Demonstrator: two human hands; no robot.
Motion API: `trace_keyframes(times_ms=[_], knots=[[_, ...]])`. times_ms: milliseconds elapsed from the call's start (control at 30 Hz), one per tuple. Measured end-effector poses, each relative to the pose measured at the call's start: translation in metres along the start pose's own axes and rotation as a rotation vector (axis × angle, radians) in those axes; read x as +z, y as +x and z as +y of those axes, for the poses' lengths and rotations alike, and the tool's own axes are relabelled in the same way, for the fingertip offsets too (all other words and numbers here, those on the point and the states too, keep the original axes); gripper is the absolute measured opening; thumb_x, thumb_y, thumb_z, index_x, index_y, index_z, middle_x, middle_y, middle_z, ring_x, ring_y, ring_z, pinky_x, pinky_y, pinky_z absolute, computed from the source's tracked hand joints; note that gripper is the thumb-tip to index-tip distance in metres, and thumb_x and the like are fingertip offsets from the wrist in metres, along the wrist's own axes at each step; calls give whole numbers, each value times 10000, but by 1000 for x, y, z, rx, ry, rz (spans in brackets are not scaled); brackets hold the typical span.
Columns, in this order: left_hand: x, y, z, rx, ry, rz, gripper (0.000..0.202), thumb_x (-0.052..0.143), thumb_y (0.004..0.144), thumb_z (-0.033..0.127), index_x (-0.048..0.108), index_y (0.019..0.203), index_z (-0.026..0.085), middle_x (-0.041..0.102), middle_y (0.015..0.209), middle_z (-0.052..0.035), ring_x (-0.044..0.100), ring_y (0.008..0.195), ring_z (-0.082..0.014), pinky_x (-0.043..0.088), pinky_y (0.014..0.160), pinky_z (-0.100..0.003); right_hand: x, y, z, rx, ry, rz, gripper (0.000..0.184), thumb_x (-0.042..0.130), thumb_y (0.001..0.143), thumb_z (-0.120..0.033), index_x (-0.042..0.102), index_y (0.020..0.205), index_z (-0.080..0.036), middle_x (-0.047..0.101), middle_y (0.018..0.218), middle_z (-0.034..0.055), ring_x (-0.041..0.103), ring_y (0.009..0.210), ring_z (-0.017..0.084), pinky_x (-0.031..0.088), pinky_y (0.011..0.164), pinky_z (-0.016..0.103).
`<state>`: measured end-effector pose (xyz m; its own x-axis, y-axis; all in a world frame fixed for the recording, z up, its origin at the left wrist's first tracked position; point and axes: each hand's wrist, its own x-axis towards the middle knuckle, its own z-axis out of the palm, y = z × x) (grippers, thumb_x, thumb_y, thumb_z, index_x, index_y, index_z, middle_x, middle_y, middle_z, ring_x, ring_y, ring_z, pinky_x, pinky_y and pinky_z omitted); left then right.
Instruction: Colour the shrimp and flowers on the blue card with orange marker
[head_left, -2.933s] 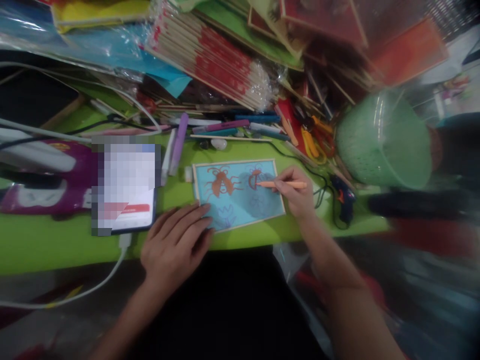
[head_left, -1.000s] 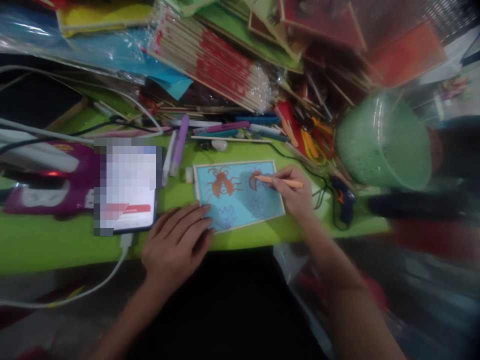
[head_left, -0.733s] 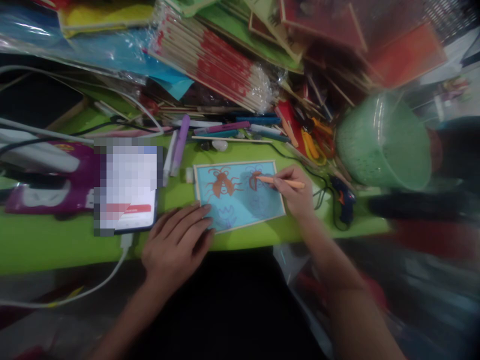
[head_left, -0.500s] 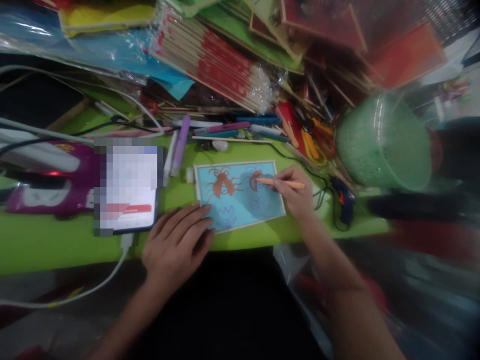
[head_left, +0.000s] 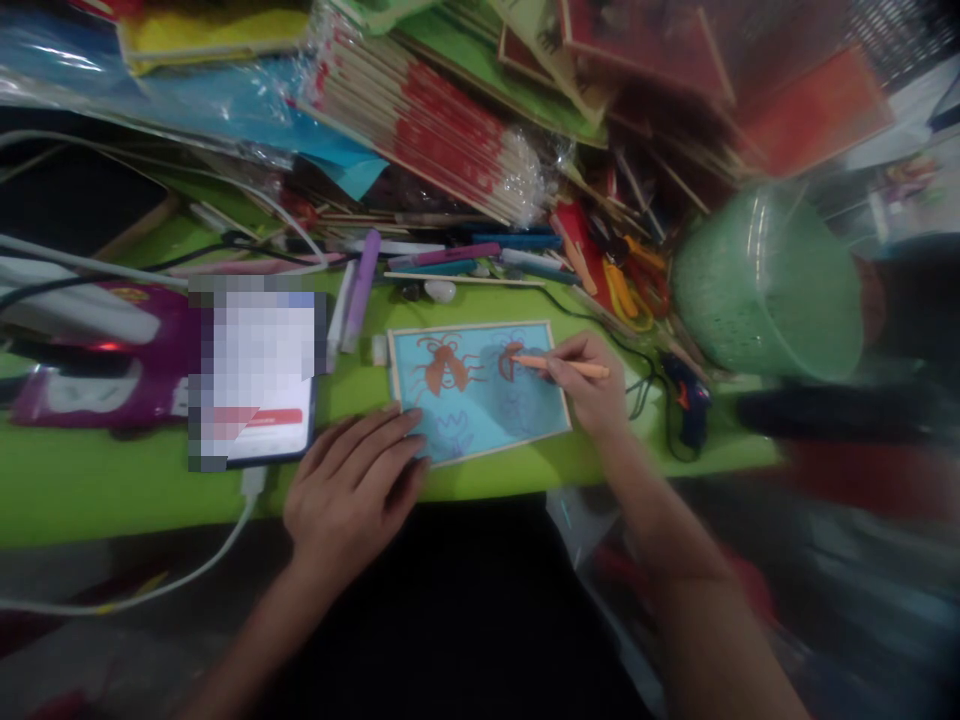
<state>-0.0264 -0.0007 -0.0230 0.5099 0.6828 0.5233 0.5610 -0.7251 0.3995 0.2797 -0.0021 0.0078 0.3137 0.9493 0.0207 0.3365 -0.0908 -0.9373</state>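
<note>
A small blue card [head_left: 487, 400] with a pale border lies on the green table [head_left: 112, 490]. One orange insect figure [head_left: 444, 367] is coloured on its left half. My right hand [head_left: 592, 385] pinches an orange pen [head_left: 562, 366], whose tip touches a second, partly coloured orange figure [head_left: 510, 358] near the card's top. My left hand [head_left: 352, 485] lies flat with fingers stretched out, its fingertips pressing the card's lower left corner.
A phone [head_left: 255, 375] on a white cable lies left of the card, beside a purple device [head_left: 90, 360]. Pens, markers and scissors [head_left: 637, 280] line the back, under stacked papers and a stick bundle [head_left: 427, 120]. A green basket [head_left: 765, 280] and glue gun [head_left: 690, 400] sit right.
The pen tip has shifted slightly, from the right edge of the second figure to its upper part. My left hand and the card have stayed in place.
</note>
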Motion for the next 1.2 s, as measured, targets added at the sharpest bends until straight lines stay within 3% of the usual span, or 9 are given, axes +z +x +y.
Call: trace_keyframes(times_ms=[267, 467, 700, 1200], knots=[[-1, 2, 1, 5, -2, 8, 247, 756, 880, 150, 679, 1102, 225, 793, 1231, -40, 743, 1166, -265, 545, 1027, -435, 0, -2, 0, 8, -3, -49, 155, 776, 879, -373, 713, 891, -233, 758, 757, -14, 702, 721, 163, 502, 667, 302], [0, 0, 1, -10, -17, -2, 266, 761, 875, 148, 682, 1115, 231, 788, 1243, -38, 729, 1197, -260, 525, 1066, -428, 0, 0, 0, -15, 44, -14, 122, 765, 870, -323, 689, 854, -229, 724, 727, -29, 680, 687, 149, 503, 658, 292], [1, 0, 1, 5, -1, 15, 240, 760, 878, 151, 687, 1095, 222, 795, 1224, -41, 740, 1174, -258, 527, 1056, -417, 2, 1, -2, -23, -15, 28, 144, 764, 865, -353, 690, 850, -230, 723, 737, -24, 692, 704, 159, 526, 670, 302], [0, 2, 2, 12, -3, 19, 259, 780, 861, 136, 681, 1092, 200, 797, 1209, -63, 747, 1152, -276, 535, 1047, -439, -1, -1, -2, 6, -10, -46, 200, 778, 871, -411, 692, 873, -230, 745, 753, -8, 679, 708, 166, 506, 660, 305]])
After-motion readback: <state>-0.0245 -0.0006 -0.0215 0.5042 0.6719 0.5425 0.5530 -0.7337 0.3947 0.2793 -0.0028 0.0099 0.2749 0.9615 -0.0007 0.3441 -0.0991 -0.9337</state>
